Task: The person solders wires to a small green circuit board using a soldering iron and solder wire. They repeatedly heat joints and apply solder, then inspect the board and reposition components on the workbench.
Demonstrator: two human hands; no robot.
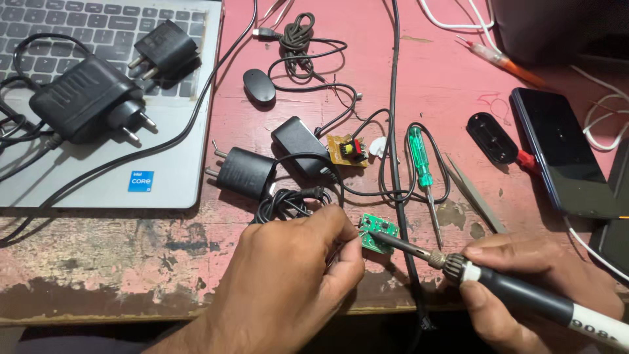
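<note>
My left hand pinches the edge of a small green circuit board near the table's front edge. My right hand grips a soldering iron by its black handle. The iron's metal tip rests on the green board. A thin black wire runs from under my left fingers toward a coiled black cable.
A black plug adapter, an opened charger case with a brown circuit board, a green screwdriver, tweezers, a phone and a laptop carrying two black adapters lie on the worn pink table.
</note>
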